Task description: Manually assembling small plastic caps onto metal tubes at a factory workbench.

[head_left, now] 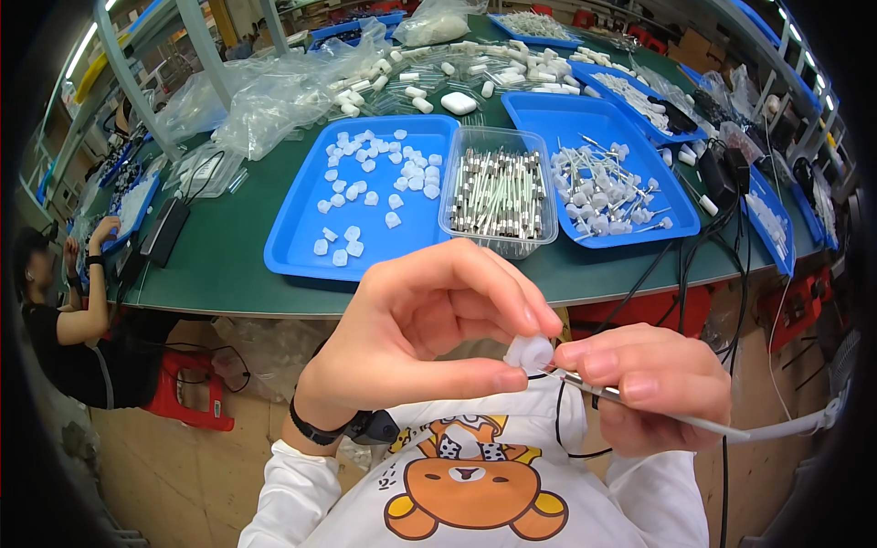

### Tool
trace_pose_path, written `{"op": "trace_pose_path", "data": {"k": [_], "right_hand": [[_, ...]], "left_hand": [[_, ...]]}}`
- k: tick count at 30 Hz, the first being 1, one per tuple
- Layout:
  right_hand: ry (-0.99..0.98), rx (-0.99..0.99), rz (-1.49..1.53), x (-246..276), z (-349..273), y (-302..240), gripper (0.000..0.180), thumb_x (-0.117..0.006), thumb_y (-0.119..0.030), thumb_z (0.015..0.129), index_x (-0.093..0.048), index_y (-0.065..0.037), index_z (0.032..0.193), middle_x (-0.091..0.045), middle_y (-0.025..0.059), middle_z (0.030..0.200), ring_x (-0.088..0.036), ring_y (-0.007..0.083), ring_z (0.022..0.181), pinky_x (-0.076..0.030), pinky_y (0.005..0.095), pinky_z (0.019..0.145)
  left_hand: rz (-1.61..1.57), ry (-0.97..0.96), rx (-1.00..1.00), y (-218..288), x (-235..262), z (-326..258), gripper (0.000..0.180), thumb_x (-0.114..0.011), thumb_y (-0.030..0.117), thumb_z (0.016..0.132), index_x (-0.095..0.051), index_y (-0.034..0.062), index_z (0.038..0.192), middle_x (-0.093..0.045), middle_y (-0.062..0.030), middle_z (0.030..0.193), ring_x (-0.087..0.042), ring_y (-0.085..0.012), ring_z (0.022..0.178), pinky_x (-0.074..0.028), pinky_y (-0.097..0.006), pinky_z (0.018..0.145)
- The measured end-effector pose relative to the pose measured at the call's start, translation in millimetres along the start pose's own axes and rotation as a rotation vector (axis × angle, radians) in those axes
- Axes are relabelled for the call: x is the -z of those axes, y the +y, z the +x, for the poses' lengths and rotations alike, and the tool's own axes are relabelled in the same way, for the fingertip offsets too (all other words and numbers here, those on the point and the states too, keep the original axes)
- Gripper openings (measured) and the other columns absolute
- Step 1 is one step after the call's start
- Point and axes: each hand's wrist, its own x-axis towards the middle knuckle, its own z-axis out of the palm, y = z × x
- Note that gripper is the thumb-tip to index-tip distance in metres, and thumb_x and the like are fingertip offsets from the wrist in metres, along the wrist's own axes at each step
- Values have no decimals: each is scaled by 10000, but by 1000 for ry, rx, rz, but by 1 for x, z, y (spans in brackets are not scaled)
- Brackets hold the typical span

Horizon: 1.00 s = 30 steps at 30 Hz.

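In front of my chest, my left hand (393, 333) pinches a small translucent white plastic cap (528, 353) between thumb and fingers. Just to its right, my right hand (658, 374) grips a thin metal-and-white stem (605, 393), its tip at the cap's right side. Whether the tip is inside the cap, I cannot tell. Beyond my hands, loose caps lie in a blue tray (292, 248) on the left. A clear plastic tub (498, 239) holds many similar stems. In the blue tray (557, 111) on the right lie stems with caps fitted.
The green table (224, 237) has clear plastic bags (274, 110) and white cylindrical pieces (422, 105) at the back. Black cables and adapters (719, 178) hang at the right edge. A black power strip (166, 228) lies left. Another person (78, 320) sits at far left, by a red stool (187, 388).
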Motion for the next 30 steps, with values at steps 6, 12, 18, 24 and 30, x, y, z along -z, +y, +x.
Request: {"op": "trace_pose_path", "data": {"k": [6,12,18,24,30], "right_hand": [[-112,41,-128,4,1,-5,244,-636,2,757,-555,58,979,-601,221,986,-640,325,843,-546,371,702],[-123,145,-353,-1,-4,-5,281,-622,-36,800,-463,1,1029,-586,192,954,-635,343,793,-545,379,638],[-221,53,-257,9,3,-5,228,-603,-14,812,-486,-26,1007,-613,173,945,-644,314,818,-538,364,651],[-244,20,-222,11,3,-4,258,-596,17,801,-492,-33,1032,-613,160,977,-642,299,857,-532,347,661],[-258,22,-222,13,4,-6,256,-608,3,800,-493,-24,1027,-608,172,985,-640,305,856,-532,348,656]], "left_hand": [[7,-33,-11,-1,1,-1,337,-704,-142,592,-536,21,834,-583,-185,900,-601,-201,814,-509,-279,707],[44,-43,-78,-4,2,-1,334,-678,-176,591,-539,16,827,-582,-197,901,-615,-224,827,-530,-288,716],[62,-29,-81,-4,4,-1,320,-675,-182,588,-553,3,818,-586,-208,893,-616,-233,843,-532,-298,725],[67,-9,-65,-3,4,-2,301,-689,-171,590,-569,-12,815,-589,-207,885,-620,-239,850,-534,-303,736],[76,-12,-68,-2,4,-2,305,-695,-177,581,-577,-18,814,-588,-199,870,-626,-249,854,-537,-306,741]]}}
